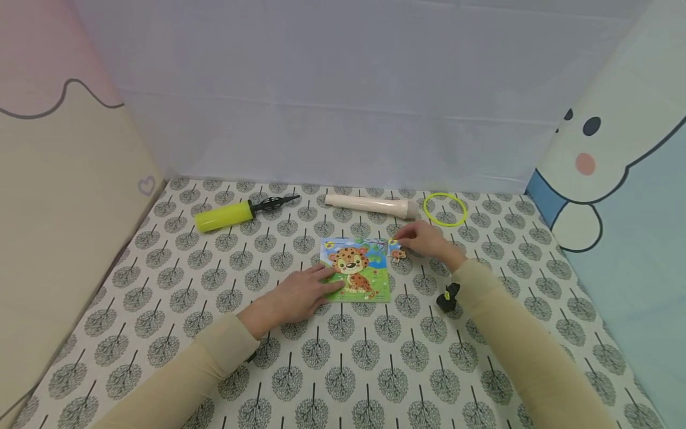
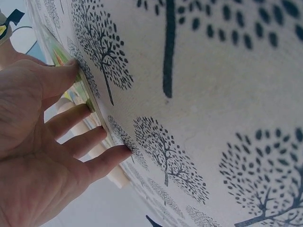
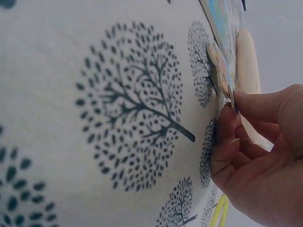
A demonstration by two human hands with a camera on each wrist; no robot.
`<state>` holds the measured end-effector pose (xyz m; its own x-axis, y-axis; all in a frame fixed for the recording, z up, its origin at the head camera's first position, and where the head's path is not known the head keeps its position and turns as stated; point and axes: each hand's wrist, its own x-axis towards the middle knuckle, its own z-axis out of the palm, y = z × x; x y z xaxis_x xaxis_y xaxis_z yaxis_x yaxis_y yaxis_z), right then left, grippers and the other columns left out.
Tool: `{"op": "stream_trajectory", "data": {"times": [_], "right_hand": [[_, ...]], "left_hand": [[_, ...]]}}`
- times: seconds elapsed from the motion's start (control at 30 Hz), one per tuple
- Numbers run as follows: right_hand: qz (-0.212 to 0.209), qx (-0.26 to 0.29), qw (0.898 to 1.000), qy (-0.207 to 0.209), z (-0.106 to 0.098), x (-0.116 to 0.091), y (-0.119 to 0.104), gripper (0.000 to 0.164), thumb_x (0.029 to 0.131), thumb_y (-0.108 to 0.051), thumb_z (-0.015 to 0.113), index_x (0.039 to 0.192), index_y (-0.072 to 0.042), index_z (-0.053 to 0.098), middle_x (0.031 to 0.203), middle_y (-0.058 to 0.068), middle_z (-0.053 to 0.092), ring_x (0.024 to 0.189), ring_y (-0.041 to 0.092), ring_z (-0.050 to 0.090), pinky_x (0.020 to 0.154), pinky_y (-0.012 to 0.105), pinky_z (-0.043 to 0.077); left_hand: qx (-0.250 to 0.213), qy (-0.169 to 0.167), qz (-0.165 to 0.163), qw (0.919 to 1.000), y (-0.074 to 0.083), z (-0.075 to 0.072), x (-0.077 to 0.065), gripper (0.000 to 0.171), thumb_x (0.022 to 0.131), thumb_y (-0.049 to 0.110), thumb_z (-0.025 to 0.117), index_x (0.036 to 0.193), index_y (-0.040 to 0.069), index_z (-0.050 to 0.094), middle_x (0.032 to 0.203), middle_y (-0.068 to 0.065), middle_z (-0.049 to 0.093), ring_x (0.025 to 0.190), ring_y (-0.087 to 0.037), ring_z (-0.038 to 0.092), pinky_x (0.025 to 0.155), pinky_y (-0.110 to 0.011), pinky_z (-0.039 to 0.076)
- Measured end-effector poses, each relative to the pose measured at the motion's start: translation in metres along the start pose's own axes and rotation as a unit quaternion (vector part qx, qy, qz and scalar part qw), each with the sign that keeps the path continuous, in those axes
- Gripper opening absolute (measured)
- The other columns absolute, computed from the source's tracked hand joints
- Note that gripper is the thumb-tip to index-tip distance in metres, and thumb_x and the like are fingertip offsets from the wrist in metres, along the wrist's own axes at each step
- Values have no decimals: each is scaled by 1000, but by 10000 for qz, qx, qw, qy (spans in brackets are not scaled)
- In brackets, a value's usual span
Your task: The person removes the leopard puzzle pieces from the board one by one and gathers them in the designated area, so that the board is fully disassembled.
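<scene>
A flat picture puzzle (image 1: 377,277) of a spotted leopard cub on green grass lies on the patterned cloth in the head view. Across its lower left edge rests my left hand (image 1: 300,292), fingers extended over the picture; the left wrist view shows the thumb and fingertips at the edge of the board (image 2: 85,92). Right of the puzzle's upper corner, my right hand (image 1: 426,238) pinches a small puzzle piece (image 1: 395,251) between thumb and fingers. Seen from the right wrist, the piece (image 3: 221,71) tilts up off the cloth, its held end hidden by the fingertips.
Behind the puzzle lie a yellow-green hand pump (image 1: 225,215) with a black nozzle, a pale tube with a wider end (image 1: 370,204), and a yellow ring (image 1: 425,209). A small black object (image 1: 448,298) with a yellow mark sits beside my right sleeve. Fabric walls (image 1: 343,119) enclose the table.
</scene>
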<state>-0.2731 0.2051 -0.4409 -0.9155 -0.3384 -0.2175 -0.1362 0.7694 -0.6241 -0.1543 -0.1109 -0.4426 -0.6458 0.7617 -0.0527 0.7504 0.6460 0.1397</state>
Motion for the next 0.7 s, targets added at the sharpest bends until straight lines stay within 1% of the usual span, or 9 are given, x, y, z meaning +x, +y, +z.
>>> {"op": "stream_trajectory", "data": {"times": [0.1, 0.27, 0.4, 0.57, 0.7], "right_hand": [[-169, -335, 9993, 33, 2, 1, -2, 16, 92, -15, 64, 105, -8, 71, 97, 5, 67, 87, 21, 60, 77, 37, 49], [-216, -565, 9981, 150, 7, 0, -4, 14, 92, -14, 64, 103, -9, 71, 95, 4, 66, 86, 20, 59, 77, 37, 50], [-264, -601, 9974, 283, 10, 0, -4, 14, 93, -14, 62, 104, -11, 71, 99, 4, 67, 90, 21, 60, 81, 39, 50], [-421, -489, 9970, 420, 11, -4, -6, 16, 95, -11, 60, 105, -9, 72, 101, 7, 67, 93, 26, 61, 79, 42, 51], [-434, -389, 9971, 497, 13, -4, -7, 16, 94, -12, 61, 105, -8, 72, 102, 7, 67, 93, 26, 61, 78, 41, 52]], "left_hand": [[37, 16, 8, 10000, 0, 0, 0, 48, 95, 25, 58, 142, 18, 48, 146, -10, 39, 131, -36, 36, 100, -50, 40], [19, 9, 15, 10000, 1, -1, -1, 49, 95, 25, 59, 142, 18, 48, 146, -11, 39, 132, -36, 36, 100, -51, 39], [-7, -54, -15, 10000, 2, -2, -2, 49, 96, 25, 58, 143, 19, 47, 147, -11, 37, 133, -36, 34, 102, -50, 37], [36, -25, -34, 10000, 2, -1, -1, 48, 96, 25, 58, 143, 20, 47, 147, -10, 37, 132, -36, 35, 102, -50, 37], [47, 15, -32, 10000, 1, 1, -1, 49, 96, 26, 58, 142, 19, 47, 147, -10, 38, 132, -36, 36, 102, -51, 37]]}}
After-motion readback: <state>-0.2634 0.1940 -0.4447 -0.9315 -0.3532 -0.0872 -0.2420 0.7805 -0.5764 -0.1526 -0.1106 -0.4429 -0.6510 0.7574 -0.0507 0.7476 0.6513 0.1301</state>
